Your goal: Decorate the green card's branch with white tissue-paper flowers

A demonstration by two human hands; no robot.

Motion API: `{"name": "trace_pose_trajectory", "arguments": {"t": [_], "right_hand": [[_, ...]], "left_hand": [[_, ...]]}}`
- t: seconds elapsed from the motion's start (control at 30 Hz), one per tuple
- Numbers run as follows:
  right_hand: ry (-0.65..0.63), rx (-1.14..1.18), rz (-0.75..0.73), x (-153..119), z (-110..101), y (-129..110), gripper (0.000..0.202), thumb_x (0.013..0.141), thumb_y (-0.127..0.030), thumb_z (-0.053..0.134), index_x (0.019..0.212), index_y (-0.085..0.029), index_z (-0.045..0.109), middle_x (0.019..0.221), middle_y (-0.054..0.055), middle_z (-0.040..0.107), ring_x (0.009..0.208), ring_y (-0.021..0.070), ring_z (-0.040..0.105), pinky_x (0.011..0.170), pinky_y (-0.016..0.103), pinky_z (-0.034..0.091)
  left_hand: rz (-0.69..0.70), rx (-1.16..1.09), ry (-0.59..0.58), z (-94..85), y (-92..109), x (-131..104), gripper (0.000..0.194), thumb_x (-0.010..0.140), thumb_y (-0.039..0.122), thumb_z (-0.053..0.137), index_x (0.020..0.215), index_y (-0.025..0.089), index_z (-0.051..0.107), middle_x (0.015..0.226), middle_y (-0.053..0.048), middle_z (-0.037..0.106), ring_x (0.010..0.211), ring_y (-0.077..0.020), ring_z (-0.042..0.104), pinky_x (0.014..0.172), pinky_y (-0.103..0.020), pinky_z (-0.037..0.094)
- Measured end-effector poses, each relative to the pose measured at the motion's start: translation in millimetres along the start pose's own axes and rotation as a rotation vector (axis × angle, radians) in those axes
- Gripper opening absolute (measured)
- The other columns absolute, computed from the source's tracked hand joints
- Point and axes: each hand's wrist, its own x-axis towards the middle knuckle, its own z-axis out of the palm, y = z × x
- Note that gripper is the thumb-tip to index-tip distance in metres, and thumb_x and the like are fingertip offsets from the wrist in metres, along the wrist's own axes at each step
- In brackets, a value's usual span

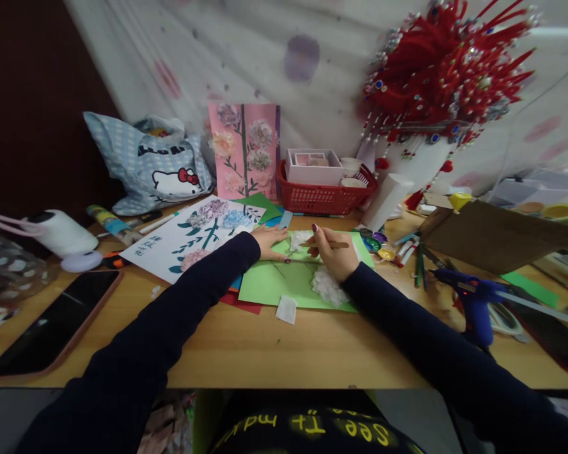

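My left hand (269, 243) lies flat with fingers apart on the left edge of a light green sheet of paper (265, 284). My right hand (332, 253) is closed around a slim wooden stick (339, 244), whose tip points left toward a white ruffled paper flower (297, 239) at the sheet's upper part. What the stick's tip is like is too small to tell. A second white paper flower (329, 287) sits by my right wrist, partly under the sleeve. Thin dark lines run across the sheet. A small white paper square (286, 309) overlaps its front edge.
A white flower picture (146, 252) lies left, a phone (54, 321) beyond it. Behind stand a pink flower picture (231, 151) and a red basket (324, 197). To the right are paint pots (385, 253), markers (407, 251), a blue glue gun (473, 296) and a red beaded headdress (445, 75).
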Motion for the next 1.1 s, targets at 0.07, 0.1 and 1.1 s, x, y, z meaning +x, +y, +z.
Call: {"name": "trace_pose_trajectory", "arguments": {"t": [0.07,0.1,1.1], "right_hand": [[0.014,0.045,0.017,0,-3,0,0.051,0.087,-0.055,0.037,0.064,-0.015,0.06,0.049,0.004,0.061,0.043,0.0128,0.058,0.046,0.023,0.044],[0.014,0.07,0.028,0,-3,0,0.052,0.086,-0.056,0.038,0.063,-0.015,0.06,0.049,0.004,0.061,0.042,0.0125,0.057,0.046,0.023,0.044],[-0.024,0.668,0.057,-3,-37,-17,0.048,0.079,-0.066,0.043,0.089,-0.02,0.051,0.065,0.001,0.062,0.055,0.0131,0.062,0.051,0.025,0.049]], "left_hand": [[0.003,0.001,0.008,0.0,1,0,0.082,0.075,0.055,0.054,0.14,0.014,0.027,0.149,-0.015,0.02,0.137,-0.0324,0.014,0.108,-0.051,0.01],[0.002,-0.002,0.009,-1.2,1,0,0.082,0.075,0.055,0.055,0.14,0.014,0.028,0.148,-0.015,0.02,0.137,-0.0324,0.015,0.108,-0.05,0.011],[0.194,-0.994,0.295,-52.7,61,-35,0.02,0.06,0.021,0.072,0.063,0.014,0.054,0.072,-0.003,0.066,0.065,-0.0125,0.063,0.063,-0.025,0.049]]}}
